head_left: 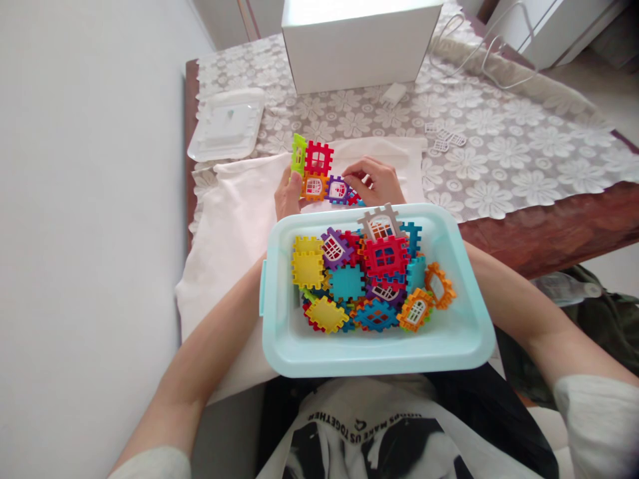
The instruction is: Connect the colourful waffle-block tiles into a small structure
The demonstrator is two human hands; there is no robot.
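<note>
Toothed plastic tiles (319,174) between left hand (286,195) and right hand (375,181)

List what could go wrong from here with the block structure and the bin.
1. The joined tiles stand partly upright, held only by the left hand and right hand; pressing the purple tile in could pop the others apart.
2. The light blue bin sits at the table's near edge, between both forearms; a nudge might tip it toward the lap and spill its loose tiles.

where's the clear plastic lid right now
In the head view the clear lid lies at the table's far left, on the lace cloth, left of the white box.
</note>
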